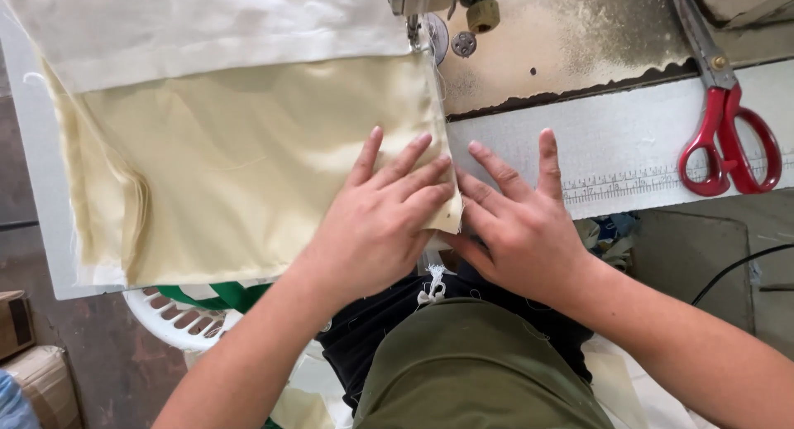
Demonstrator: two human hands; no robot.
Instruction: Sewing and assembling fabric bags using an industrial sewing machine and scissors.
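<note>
Both hands flattened and squared the cream cloth at the sewing machine — lining up an edge, by the look of it.

The left hand lay spread, palm down on the cloth's near right corner; the right hand pressed flat beside it, fingers splayed along the edge, gripping nothing. The cloth was pale, smooth and folded, lying on the table under the needle, with white cloth above. The next move seemingly called for keeping the edge straight toward the needle. Red scissors lay well apart.
</note>
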